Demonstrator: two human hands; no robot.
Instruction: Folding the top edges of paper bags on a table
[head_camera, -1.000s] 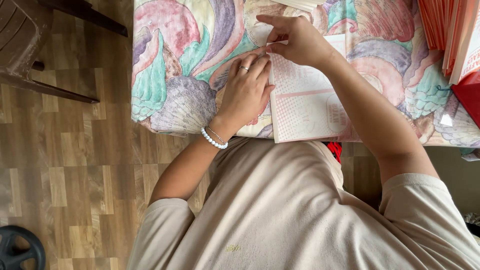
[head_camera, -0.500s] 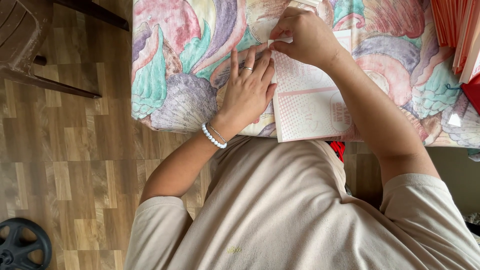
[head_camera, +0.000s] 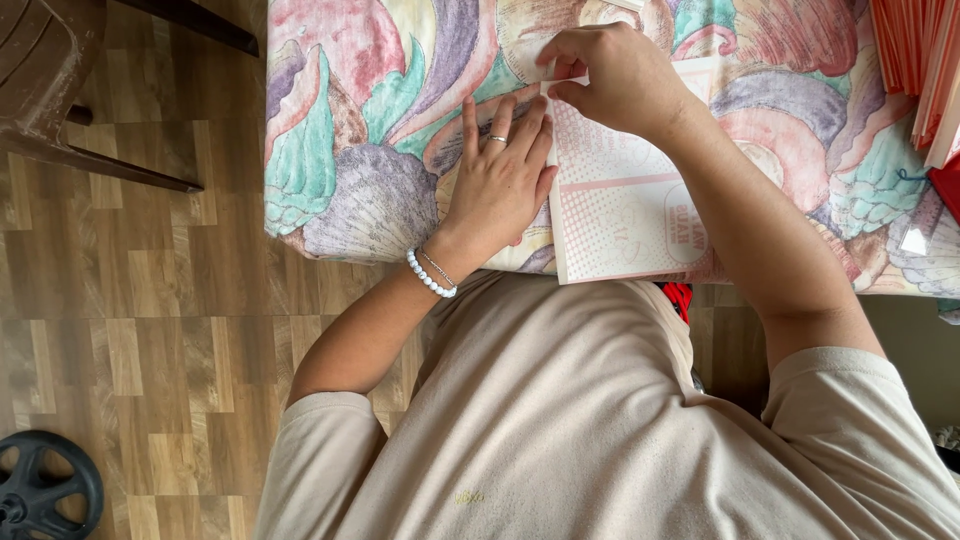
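A table draped in a shell-patterned cloth (head_camera: 350, 150) of pink, teal and lilac fills the upper part of the view, with a wood-plank floor (head_camera: 130, 330) to its left. A brown plastic chair (head_camera: 40, 80) stands at the top left corner and a black wheel (head_camera: 45, 490) lies at the bottom left. The person's beige T-shirt (head_camera: 600, 430) takes up the lower middle. At the top right edge stands a stack of red-and-white paper pieces (head_camera: 915, 60). On the cloth, at the table's near edge, lies a flat pink-and-white printed paper sheet (head_camera: 620, 215). The left hand (head_camera: 500, 185) rests flat on the sheet's left edge, fingers extended and close together, a ring on one finger and a white bead bracelet (head_camera: 430, 275) at the wrist. The right hand (head_camera: 615, 75) pinches the sheet's upper left corner between thumb and fingertips
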